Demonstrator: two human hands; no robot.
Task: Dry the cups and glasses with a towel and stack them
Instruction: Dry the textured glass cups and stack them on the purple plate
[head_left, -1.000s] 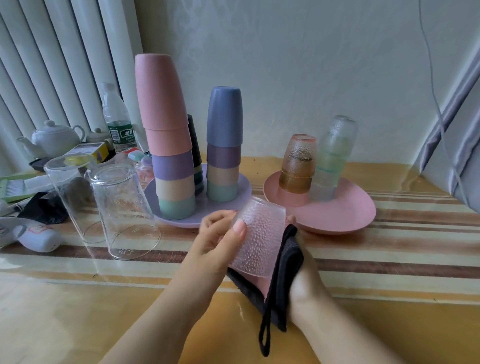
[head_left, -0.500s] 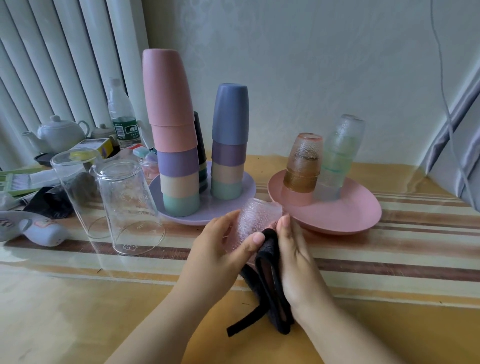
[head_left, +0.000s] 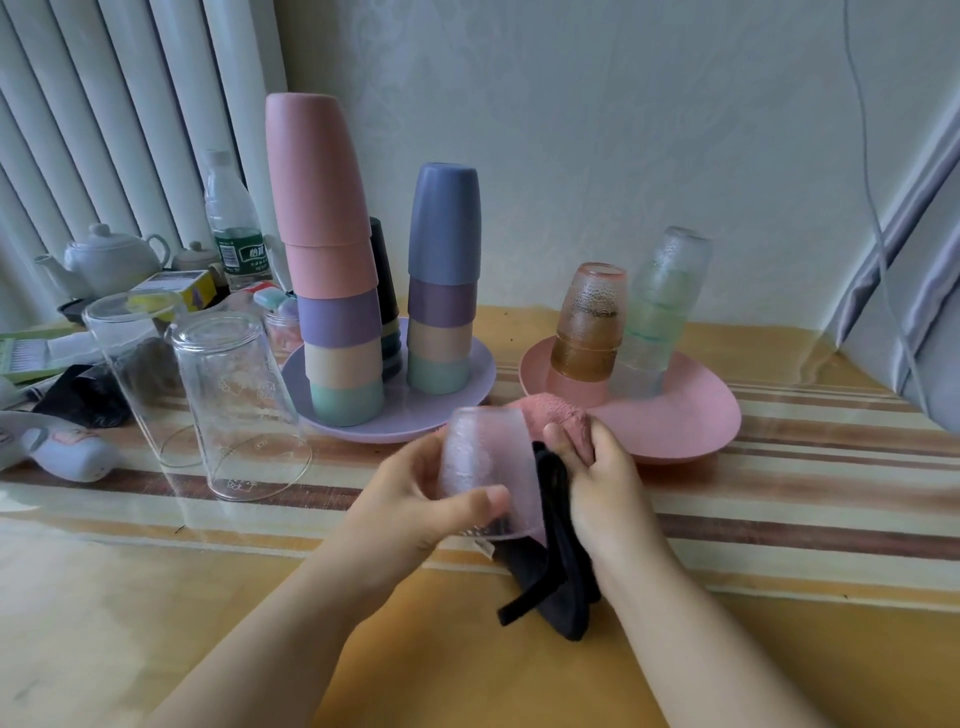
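Note:
My left hand (head_left: 415, 499) grips a clear dimpled glass (head_left: 485, 457), mouth down, above the table's near middle. My right hand (head_left: 605, 483) presses a towel (head_left: 558, 577), black outside and pink inside, against the glass's right side. Two stacks of pastel plastic cups stand upside down on a purple plate (head_left: 467, 410): a tall pink-topped stack (head_left: 327, 270) and a shorter blue-topped stack (head_left: 441, 280). On a pink plate (head_left: 691, 415) stand an amber textured glass stack (head_left: 589, 322) and a greenish glass stack (head_left: 660, 301). Two large clear glasses (head_left: 234, 400) stand inverted at the left.
A white teapot (head_left: 111, 257), a water bottle (head_left: 234, 223), a yellow box and dark cloth clutter the far left. A pale plastic object (head_left: 67, 452) lies at the left edge. A wall runs behind the plates; a curtain (head_left: 914, 291) hangs at the right.
The glass has turned in my left hand and the towel has shifted from under it to its right side, showing its pink face. The view has drifted slightly.

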